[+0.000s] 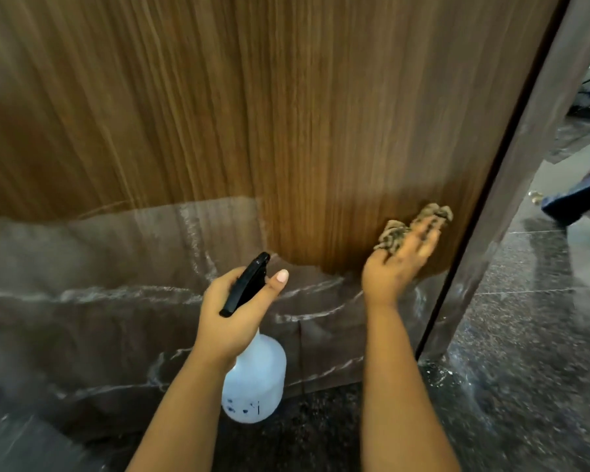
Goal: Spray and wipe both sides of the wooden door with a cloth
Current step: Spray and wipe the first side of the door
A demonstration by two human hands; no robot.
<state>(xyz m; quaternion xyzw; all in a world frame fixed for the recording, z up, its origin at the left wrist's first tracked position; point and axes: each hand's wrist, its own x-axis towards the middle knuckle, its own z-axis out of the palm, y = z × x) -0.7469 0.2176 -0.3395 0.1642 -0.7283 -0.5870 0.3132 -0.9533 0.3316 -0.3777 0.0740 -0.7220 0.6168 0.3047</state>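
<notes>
One tall brown wooden door with vertical grain [286,114], filling most of the view, clear plastic film wrinkled over its lower part. One translucent white plastic spray bottle with a black trigger head [254,379], one shaggy tan-brown cleaning cloth [394,233], two bare hands.

Left hand [234,311] wrapped around the bottle's neck just under the black head, fingers curled in a grip, thumb lifted and pointing toward the door, nozzle aimed at the lower door. Bottle hanging upright below the fist, above the floor and just in front of the film-covered section.

Right hand [401,264] flat against the door low on its right side, fingers straight and spread, pressing the cloth onto the wood; tufts of cloth showing beyond the fingertips and beside the thumb. Hand blurred.

Dark brown door frame [525,199] running diagonally just right of the cloth. Dark speckled polished stone floor [525,386] below and to the right, with pale dust or specks at the foot of the frame. Beyond the frame, a further room with a dark blue object [579,199] at the right edge and dark furniture far back, both too unclear to identify.

Small dark blue markings low on the bottle, not readable.
</notes>
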